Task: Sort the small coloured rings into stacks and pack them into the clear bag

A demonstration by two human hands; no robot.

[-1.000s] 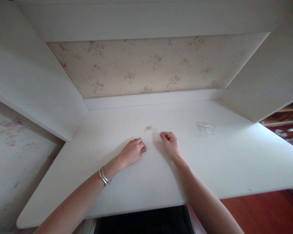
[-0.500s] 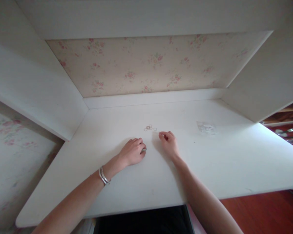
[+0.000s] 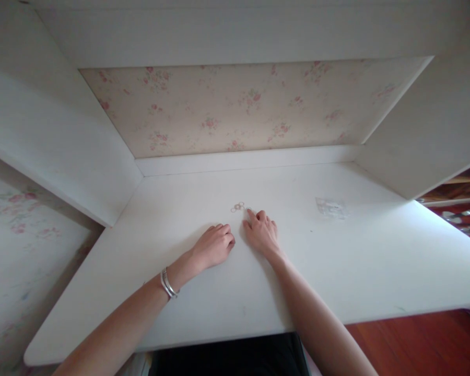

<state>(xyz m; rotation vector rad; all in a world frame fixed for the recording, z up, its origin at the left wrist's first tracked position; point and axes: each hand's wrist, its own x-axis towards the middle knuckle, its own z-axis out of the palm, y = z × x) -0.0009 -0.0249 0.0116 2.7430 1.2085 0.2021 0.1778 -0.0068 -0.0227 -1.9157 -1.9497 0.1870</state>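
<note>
Running wide to its right edge, the white desktop point(image 3: 337, 271) is left with room beside the right hand point(image 3: 262, 233), whose index finger is extended and thumb held apart. Thin rings point(image 3: 237, 207) are clustered just beyond, a loose ring point(image 3: 248, 208) partly covered at the fingertip. The left hand point(image 3: 214, 245) is curled; whether anything is gripped cannot be told. Well to the right, a clear plastic bag point(image 3: 332, 208) is laid. The surface is enclosed by white panels point(image 3: 43, 115) and floral wallpaper point(image 3: 254, 109).
</note>
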